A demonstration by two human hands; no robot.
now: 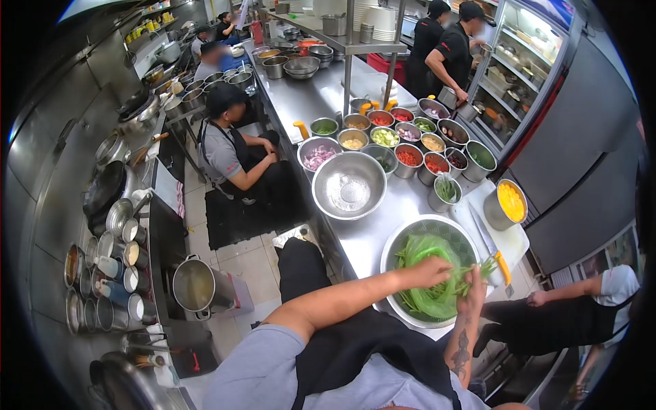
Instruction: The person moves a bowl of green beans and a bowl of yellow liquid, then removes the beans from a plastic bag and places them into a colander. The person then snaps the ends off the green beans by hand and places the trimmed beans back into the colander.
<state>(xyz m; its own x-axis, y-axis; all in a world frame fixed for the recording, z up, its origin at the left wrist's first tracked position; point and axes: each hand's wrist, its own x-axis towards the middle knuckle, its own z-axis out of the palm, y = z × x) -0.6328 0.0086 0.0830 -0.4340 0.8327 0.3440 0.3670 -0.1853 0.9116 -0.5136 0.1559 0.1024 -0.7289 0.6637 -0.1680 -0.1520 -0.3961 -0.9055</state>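
Observation:
A large metal bowl [391,254] with a perforated inner wall stands at the counter's near end. In it lie a thin green plastic bag [437,249] and long green pods that look like green beans [411,301]. My right hand [471,290] is closed around a bunch of these beans, their ends sticking out past the fingers over the bowl's right side. Just left of it, my left hand [432,272] is over the bag with its fingers curled together. What those fingers pinch is too small to make out.
Right of the bowl, a knife [495,249] with a yellow handle lies on a white cutting board [511,239], beside a pot of yellow pieces [511,201]. Several metal containers of chopped vegetables [410,156] and an empty metal bowl [349,186] stand beyond. Co-workers are around the counter.

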